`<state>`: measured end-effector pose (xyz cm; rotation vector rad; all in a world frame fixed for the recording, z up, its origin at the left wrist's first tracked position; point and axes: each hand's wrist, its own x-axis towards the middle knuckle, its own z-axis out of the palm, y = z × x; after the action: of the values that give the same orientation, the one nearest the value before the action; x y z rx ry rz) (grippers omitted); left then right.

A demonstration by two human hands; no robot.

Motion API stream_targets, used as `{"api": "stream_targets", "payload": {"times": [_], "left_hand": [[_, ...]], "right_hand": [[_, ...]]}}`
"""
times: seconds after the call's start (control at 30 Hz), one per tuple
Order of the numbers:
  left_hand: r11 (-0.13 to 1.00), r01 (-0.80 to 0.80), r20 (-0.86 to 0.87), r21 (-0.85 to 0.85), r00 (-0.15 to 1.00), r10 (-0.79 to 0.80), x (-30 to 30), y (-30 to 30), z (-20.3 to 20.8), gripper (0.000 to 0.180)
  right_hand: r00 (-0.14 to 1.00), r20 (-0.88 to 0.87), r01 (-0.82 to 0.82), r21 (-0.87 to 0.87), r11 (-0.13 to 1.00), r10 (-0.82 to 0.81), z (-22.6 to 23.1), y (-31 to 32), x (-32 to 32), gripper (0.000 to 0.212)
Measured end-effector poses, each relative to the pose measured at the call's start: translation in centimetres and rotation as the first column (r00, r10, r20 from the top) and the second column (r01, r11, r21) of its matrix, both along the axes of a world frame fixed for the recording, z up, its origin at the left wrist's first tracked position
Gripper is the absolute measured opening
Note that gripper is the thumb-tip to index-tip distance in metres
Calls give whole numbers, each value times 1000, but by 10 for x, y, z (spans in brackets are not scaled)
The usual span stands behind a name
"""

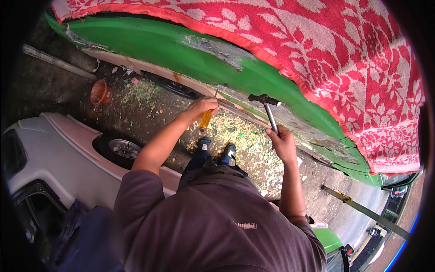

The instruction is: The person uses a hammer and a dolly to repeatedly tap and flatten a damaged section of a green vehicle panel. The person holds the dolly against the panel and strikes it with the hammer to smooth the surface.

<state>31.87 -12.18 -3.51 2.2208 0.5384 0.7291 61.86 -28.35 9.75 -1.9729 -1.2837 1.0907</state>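
Note:
My left hand is closed round a screwdriver with a yellow handle. Its thin shaft points up toward the lower edge of a green car body panel; whether the tip touches is too small to tell. Farther right, my right hand grips a hammer by its metal shaft, the dark head raised in front of the panel. Bare, scraped grey patches show through the green paint, and the lower edge near both hands looks rough and flaked.
A red patterned towel covers the upper car. Paint chips litter the floor round my shoes. Behind me on the left stands a pale car. An orange bucket and a metal bar are at the left, a long beam at the right.

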Motion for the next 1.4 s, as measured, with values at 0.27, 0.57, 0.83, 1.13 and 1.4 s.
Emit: {"api": "stream_targets", "payload": {"times": [0.27, 0.57, 0.83, 1.13, 1.4], "left_hand": [[992, 83, 12, -96, 997, -83, 14, 21, -9, 30], [897, 428, 26, -109, 903, -428, 89, 28, -5, 28], [929, 326, -53, -174, 939, -340, 84, 36, -12, 24], [937, 318, -125, -143, 934, -336, 89, 28, -11, 19], [973, 228, -123, -39, 965, -231, 73, 23, 5, 19]], "right_hand": [[993, 111, 33, 11, 999, -34, 2, 10, -43, 40], [971, 140, 187, 45, 981, -191, 0, -8, -38, 43], [958, 141, 247, 32, 969, -249, -4, -21, -22, 42], [965, 118, 236, 4, 972, -235, -20, -30, 1, 39], [958, 86, 273, 24, 962, -274, -30, -37, 24, 41]]}}
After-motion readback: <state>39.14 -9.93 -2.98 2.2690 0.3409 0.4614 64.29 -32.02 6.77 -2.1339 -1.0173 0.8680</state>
